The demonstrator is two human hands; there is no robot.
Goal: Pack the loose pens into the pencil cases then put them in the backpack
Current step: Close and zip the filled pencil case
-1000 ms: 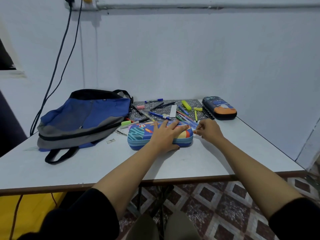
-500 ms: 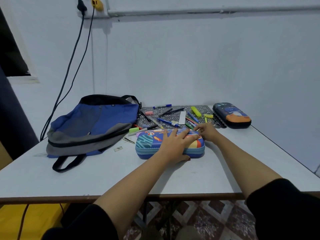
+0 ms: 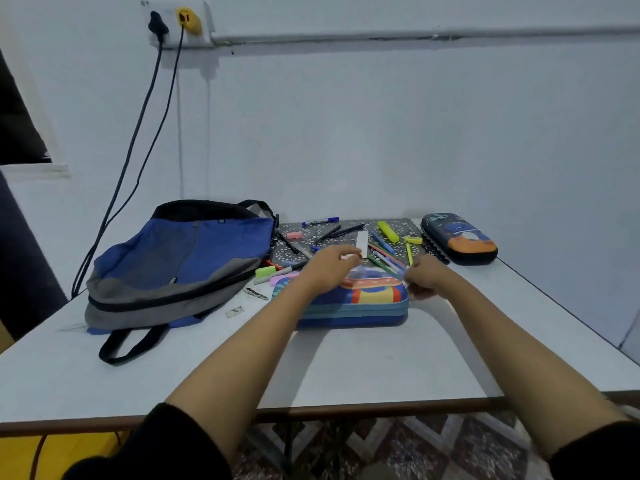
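A colourful zipped pencil case (image 3: pixel 375 301) lies on the white table (image 3: pixel 381 368) in front of me. My left hand (image 3: pixel 330 268) rests on its top, fingers curled over the far edge. My right hand (image 3: pixel 425 277) is at the case's right end with fingers curled as if pinching the zip; motion blur hides the pull. Loose pens (image 3: pixel 382 254) and markers lie on a patterned mat (image 3: pixel 313 244) just behind. A second dark case with orange (image 3: pixel 460 239) sits at the back right. The blue and grey backpack (image 3: pixel 180 265) lies flat at the left.
A yellow highlighter (image 3: pixel 388 231), a white ruler piece (image 3: pixel 362 240), a pink eraser (image 3: pixel 294 234) and a blue marker (image 3: pixel 320 221) lie on the mat. A green highlighter (image 3: pixel 265 271) sits beside the backpack. Two cables (image 3: pixel 138 133) hang from a wall socket at the left.
My right hand has come from the case's far side round to its right end. My left hand has slid from flat on the lid toward the far edge, fingers curling.
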